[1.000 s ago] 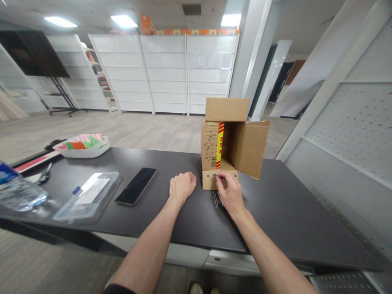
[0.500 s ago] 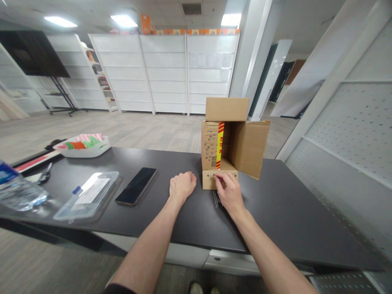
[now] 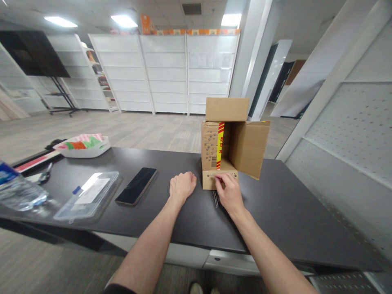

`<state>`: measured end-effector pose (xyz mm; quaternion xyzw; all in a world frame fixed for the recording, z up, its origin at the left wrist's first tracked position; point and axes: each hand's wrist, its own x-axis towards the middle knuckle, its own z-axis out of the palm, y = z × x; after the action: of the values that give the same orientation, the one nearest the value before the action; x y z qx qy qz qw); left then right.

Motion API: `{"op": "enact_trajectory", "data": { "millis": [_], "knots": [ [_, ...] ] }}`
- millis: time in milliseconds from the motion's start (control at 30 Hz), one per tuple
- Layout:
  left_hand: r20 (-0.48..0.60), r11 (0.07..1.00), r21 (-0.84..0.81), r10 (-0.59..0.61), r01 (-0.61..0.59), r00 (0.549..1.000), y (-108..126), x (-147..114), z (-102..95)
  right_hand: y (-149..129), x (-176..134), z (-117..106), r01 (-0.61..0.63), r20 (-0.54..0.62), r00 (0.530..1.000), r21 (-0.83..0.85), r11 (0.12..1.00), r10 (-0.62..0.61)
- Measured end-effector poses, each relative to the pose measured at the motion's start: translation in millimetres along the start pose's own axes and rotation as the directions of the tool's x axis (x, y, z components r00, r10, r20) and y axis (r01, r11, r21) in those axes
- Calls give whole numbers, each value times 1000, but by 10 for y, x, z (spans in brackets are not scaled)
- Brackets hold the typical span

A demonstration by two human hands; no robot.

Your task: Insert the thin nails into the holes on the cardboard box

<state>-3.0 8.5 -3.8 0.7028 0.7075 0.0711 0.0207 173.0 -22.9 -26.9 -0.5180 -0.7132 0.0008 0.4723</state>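
Note:
A cardboard box [image 3: 239, 149] lies on its side on the dark table, its opening towards me and its flaps spread. Several small holes dot its left flap, which also bears a red and yellow tape strip [image 3: 219, 147]. A row of small holes or studs runs along the lower flap [image 3: 208, 183]. At that row, my right hand [image 3: 229, 192] pinches with thumb and forefinger; whatever sits between the fingertips is too small to make out. Thin metal rods [image 3: 216, 199] show beside this hand, partly hidden. My left hand [image 3: 183, 185] rests curled on the table, left of the box, apparently holding nothing.
Left of my hands lie a black phone [image 3: 136, 186] and a clear plastic case [image 3: 87, 196]. Farther left are a plastic bottle [image 3: 21, 192] and a white basket [image 3: 88, 152] with colourful contents. A perforated panel [image 3: 352, 134] stands along the right side.
My right fingertips have shifted very slightly at the lower flap. My left hand, the box and the other things stay where they were.

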Motion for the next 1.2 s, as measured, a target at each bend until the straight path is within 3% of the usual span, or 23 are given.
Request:
{"op": "enact_trajectory", "data": {
  "millis": [167,633,1200],
  "knots": [
    [27,1000,-8,-6,7,1000,3,-3,-15,-19,-3,-3,-26,-37,999,4,1000,26],
    [18,1000,-5,-5,5,1000,15,-13,-26,-39,-8,-3,-6,29,1000,-49,999,7],
    [31,1000,-10,-5,5,1000,25,-28,-60,-50,-6,-8,-5,27,1000,-40,999,6]
  ]
}}
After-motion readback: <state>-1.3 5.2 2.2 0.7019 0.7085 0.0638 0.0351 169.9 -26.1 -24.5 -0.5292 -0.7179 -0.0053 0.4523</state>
